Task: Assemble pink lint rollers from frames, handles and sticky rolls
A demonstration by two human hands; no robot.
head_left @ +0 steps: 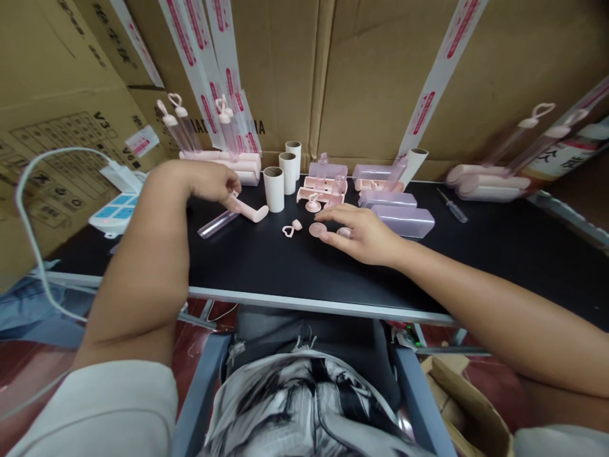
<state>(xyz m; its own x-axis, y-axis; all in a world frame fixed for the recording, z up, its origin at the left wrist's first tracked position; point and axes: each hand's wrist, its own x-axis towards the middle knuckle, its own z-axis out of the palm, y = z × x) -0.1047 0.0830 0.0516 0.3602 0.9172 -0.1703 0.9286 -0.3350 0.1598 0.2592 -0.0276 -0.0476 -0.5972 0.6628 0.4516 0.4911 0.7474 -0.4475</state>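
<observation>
My left hand (214,184) bends down over the left of the desk, its fingers closed on one end of a long pale pink plastic piece (254,212). Beside that piece lies a clear tube (217,225). My right hand (365,236) is open, with fingers spread low over the desk. Its thumb tip is at the edge of a flat pink disc (317,230); another round piece (344,233) shows partly under the hand. Between my hands lies a pink cap with a heart-shaped loop (292,228). Whether the right fingers press on the disc, I cannot tell.
White cardboard tubes (274,190) stand mid-desk. Purple blocks (403,221) and pink trays (323,185) lie behind my right hand. Pink assemblies with clear tubes stand at back left (247,166) and right (495,183). A screwdriver (453,206) and power strip (114,214) lie at the sides.
</observation>
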